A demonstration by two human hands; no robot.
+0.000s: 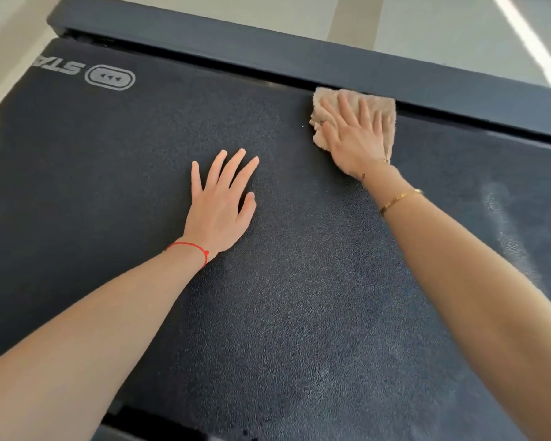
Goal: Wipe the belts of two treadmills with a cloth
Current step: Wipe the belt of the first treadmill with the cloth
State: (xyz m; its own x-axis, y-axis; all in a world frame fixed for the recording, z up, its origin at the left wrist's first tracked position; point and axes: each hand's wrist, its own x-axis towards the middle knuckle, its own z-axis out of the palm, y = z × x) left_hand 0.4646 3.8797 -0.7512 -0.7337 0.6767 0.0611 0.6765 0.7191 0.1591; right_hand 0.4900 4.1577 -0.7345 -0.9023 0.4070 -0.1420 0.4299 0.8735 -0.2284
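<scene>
A black textured treadmill belt (124, 173) fills most of the head view. My right hand (352, 135) lies flat, fingers spread, on a folded beige cloth (385, 106) and presses it onto the belt right against the far side rail (268, 52). My left hand (221, 202) rests palm down on the bare belt near the middle, fingers apart, holding nothing. A red string circles my left wrist and a gold bracelet my right. A grey printed logo (110, 77) marks the belt at the far left.
Pale tiled floor (442, 23) lies beyond the far rail. A dusty light smear (503, 224) shows on the belt at the right. The near rail edge (147, 424) runs along the bottom of the view.
</scene>
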